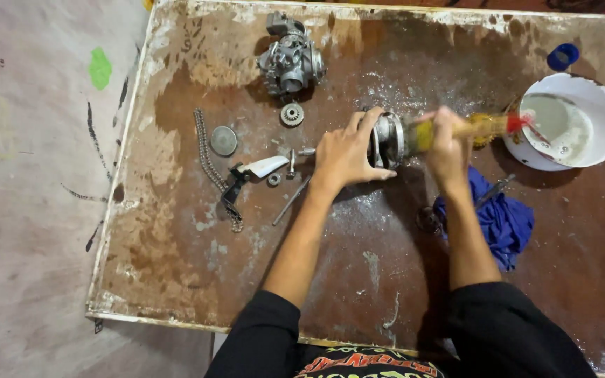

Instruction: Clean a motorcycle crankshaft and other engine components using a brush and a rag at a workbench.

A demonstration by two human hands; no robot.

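Note:
My left hand (345, 153) grips a round metal engine part (388, 138) and holds it on the brown worktable (176, 231). My right hand (447, 145) is closed around a paintbrush (481, 128) with a yellowish handle and a red end. The brush lies level, its working end against the metal part, where it is hidden by my fingers. Both hands sit close together at the middle of the table.
A white bowl (600, 112) of cloudy liquid stands at the right, a blue cap (562, 56) behind it. A blue rag (502, 217) lies under my right forearm. At the left lie a carburetor (290, 59), a chain (209, 162), a small gear (291, 114), a disc (223, 140) and bolts.

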